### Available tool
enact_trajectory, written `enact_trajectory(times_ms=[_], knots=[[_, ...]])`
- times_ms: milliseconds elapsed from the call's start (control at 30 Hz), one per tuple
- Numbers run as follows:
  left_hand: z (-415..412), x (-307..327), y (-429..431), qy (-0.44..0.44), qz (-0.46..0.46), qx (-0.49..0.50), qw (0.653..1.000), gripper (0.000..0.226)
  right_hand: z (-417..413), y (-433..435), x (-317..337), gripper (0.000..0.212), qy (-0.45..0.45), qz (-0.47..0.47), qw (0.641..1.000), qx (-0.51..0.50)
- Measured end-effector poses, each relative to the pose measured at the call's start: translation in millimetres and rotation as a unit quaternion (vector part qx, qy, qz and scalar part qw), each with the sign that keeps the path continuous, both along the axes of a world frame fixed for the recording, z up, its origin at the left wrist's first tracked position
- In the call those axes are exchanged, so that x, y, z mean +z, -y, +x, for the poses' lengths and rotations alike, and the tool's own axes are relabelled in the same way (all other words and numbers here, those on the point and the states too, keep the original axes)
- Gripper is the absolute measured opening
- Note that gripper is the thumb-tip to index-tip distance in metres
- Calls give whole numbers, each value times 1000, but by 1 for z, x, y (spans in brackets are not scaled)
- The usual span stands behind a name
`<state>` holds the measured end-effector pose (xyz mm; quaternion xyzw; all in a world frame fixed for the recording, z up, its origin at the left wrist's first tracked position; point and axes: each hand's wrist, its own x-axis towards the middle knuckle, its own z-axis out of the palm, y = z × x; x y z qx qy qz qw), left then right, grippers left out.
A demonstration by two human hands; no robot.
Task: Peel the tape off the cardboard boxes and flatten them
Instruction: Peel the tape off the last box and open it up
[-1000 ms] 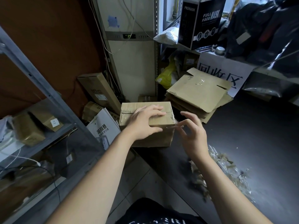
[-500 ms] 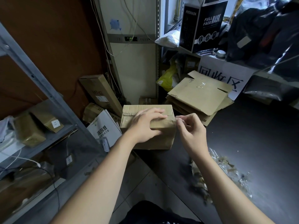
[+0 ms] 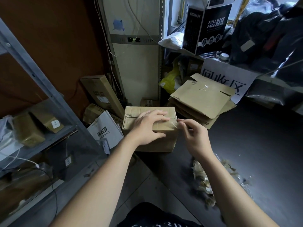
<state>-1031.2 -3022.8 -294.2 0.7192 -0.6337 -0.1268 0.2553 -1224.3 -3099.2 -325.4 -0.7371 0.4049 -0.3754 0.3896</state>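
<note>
Right hand [image 3: 195, 138]: one second ago it hovered with spread fingers just off the 3 o'clock edge of the cardboard box [image 3: 131, 118]. Half a second ago its fingertips had closed on the top corner at that edge. Now it has drawn slightly away toward 3 o'clock, pinching a short length of clear tape [image 3: 175, 126] lifted off the corner.

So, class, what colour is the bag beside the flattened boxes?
The bag is yellow; head view.
</note>
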Motion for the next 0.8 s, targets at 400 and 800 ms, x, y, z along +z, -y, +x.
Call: enact_trajectory(times_ms=[400, 800], knots=[[0, 1, 0, -2, 0, -5, 1000, 61, 1, -7, -6, 24, 142, 161, 976, -26], [12, -1, 10, -235, 14, -25, 972, 32, 0, -27, -16, 29, 89, 178, 979, -39]])
